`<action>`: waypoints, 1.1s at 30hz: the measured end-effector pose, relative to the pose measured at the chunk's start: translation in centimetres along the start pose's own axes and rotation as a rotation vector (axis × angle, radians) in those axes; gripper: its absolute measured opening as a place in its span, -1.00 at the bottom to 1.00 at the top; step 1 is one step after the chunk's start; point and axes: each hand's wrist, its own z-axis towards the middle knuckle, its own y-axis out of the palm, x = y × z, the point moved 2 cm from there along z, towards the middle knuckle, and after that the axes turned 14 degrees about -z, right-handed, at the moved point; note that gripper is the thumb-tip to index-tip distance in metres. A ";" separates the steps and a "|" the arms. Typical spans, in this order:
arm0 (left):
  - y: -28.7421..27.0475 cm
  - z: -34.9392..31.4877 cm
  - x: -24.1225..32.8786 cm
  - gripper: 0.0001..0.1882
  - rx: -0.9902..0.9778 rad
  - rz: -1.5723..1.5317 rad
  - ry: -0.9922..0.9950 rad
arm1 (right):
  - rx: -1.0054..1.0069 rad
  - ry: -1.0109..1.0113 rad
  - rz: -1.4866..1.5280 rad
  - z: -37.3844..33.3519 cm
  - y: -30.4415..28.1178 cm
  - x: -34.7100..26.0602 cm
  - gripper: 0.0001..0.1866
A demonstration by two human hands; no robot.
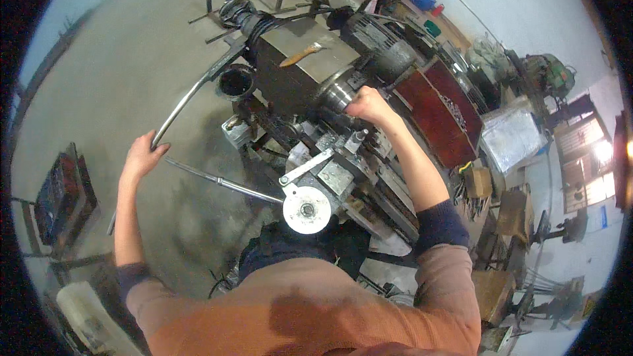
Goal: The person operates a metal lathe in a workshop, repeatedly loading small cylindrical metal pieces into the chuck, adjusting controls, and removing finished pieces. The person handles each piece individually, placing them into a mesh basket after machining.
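A metal lathe stands in front of me, with a shiny round chuck (pixel 338 94) at the end of its grey headstock (pixel 308 43). My left hand (pixel 140 157) is closed around the lower end of a long curved metal lever (pixel 186 103) that runs up to the headstock's left side. At the chuck's face, my right hand (pixel 366 105) is closed; what its fingers hold, if anything, is hidden. Closer to me is a pale round handwheel (pixel 306 210). A second metal bar (pixel 227 183) slants leftward from it, apart from my left hand. A wooden-handled brush (pixel 301 56) lies on the headstock.
Right of the chuck is a dark red tray (pixel 440 113) with small metal bits. Beyond it lies a plastic-wrapped package (pixel 512 133). Hand tools and a wooden block (pixel 477 181) sit farther right. A dark container (pixel 235 83) hangs left of the headstock. A dark stool (pixel 64 198) stands at far left.
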 end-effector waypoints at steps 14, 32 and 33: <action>-4.7 18.5 -11.7 -0.68 0.183 0.385 -0.490 | 0.034 0.059 0.062 -0.5 -0.3 -0.2 -0.73; 24.0 17.7 1.7 -0.84 -0.375 0.532 0.452 | 0.338 0.494 -0.035 -26.8 -6.0 9.1 -0.66; 24.5 18.7 -1.9 -0.84 -0.297 0.487 0.468 | 0.310 0.576 0.041 -28.9 -5.7 10.5 -0.66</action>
